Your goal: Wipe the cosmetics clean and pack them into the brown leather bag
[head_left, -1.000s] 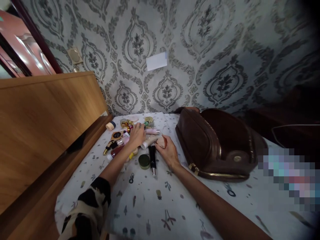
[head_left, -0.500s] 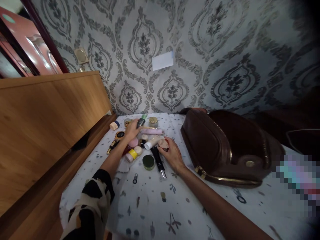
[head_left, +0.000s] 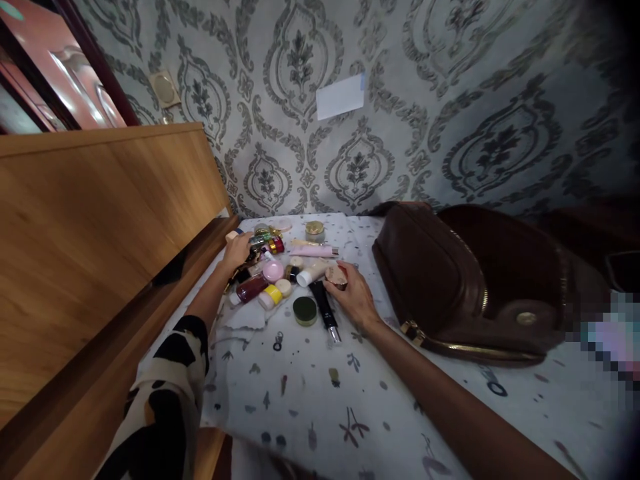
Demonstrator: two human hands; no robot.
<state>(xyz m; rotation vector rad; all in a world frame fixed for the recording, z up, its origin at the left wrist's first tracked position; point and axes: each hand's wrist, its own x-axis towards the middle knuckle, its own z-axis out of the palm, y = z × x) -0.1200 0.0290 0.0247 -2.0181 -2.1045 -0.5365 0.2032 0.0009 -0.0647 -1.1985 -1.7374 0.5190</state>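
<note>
My right hand [head_left: 357,293] is closed round a small round compact [head_left: 336,277] with a beige top and reddish edge, at the right side of a cosmetics pile. My left hand [head_left: 237,253] reaches over the pile's far left, at a small peach-coloured piece [head_left: 231,235] with a navy part; its grip is unclear. Beside those fingers lies a green bottle [head_left: 259,240]. Below the compact are a black tube [head_left: 325,312] with a silver cap and a dark green round jar [head_left: 305,311]. A cream tube [head_left: 313,273], a pink jar [head_left: 273,271] and a dark red bottle [head_left: 251,289] lie between my hands.
A large brown leather bag [head_left: 440,287] with gold zips stands open on the right. A wooden panel [head_left: 110,227] borders the patterned white cloth [head_left: 320,400] on the left. Patterned wallpaper rises behind. A gold-lidded jar [head_left: 315,231] and a pink tube [head_left: 314,251] sit at the back.
My left hand has let go of the green bottle, now lying in the pile, and moved left to the peach-and-navy piece. My right hand stays on the compact. The view has shifted slightly.
</note>
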